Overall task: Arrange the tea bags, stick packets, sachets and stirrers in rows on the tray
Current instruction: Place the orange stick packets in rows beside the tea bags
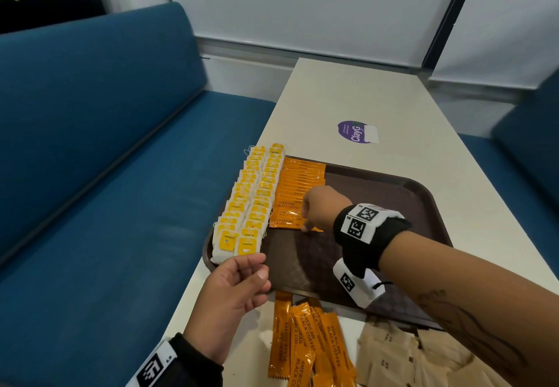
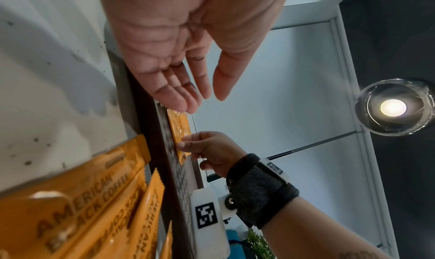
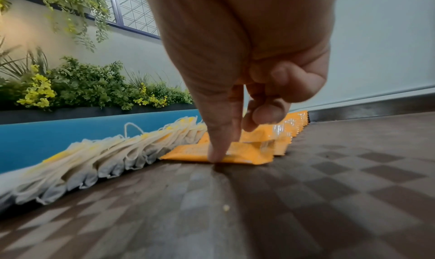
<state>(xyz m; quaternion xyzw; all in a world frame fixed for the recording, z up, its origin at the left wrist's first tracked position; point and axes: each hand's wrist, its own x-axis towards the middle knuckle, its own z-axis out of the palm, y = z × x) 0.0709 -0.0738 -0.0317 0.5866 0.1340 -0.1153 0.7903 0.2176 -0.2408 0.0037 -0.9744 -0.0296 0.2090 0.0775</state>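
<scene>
A brown tray holds two rows of yellow-tagged tea bags along its left side. Beside them runs a row of orange stick packets. My right hand is at the near end of that row. Its thumb sits on the edge of the nearest stick packet and its curled fingers are just above it. My left hand hovers over the tray's near left corner, fingers relaxed and holding nothing. The left wrist view shows the same packet pinched by the right hand.
Loose orange stick packets lie on the white table in front of the tray, with brown sachets to their right. A purple sticker is on the table beyond the tray. A blue bench runs along the left.
</scene>
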